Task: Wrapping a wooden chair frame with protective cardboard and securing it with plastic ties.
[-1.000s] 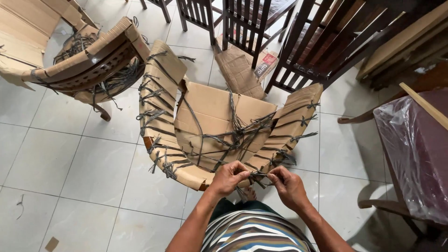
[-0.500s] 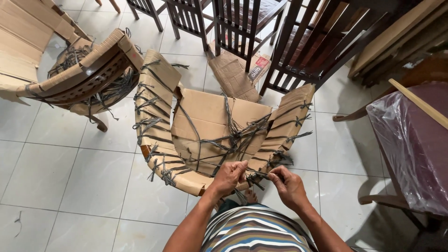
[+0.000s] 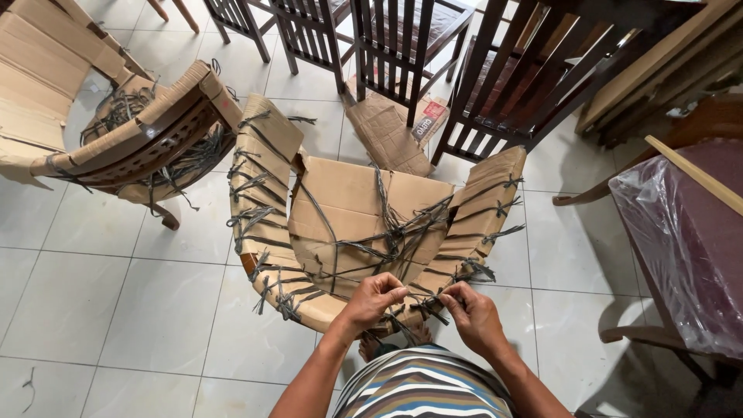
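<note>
A chair wrapped in brown cardboard (image 3: 364,209) stands on the tiled floor just in front of me, bound all over with grey plastic twine (image 3: 402,232). My left hand (image 3: 374,298) and my right hand (image 3: 474,313) meet at the chair's near curved edge. Both pinch twine strands at a knot between them, fingers closed. My striped shirt shows at the bottom edge.
A second cardboard-wrapped chair (image 3: 131,139) lies at the left. Dark wooden chairs (image 3: 402,39) stand at the back, with a folded cardboard piece (image 3: 387,135) under them. A plastic-covered maroon seat (image 3: 689,232) is at the right. White floor tiles (image 3: 101,294) spread to the left.
The view has shifted slightly. Both hands stay at the same knot on the near edge, working the twine with small finger movements.
</note>
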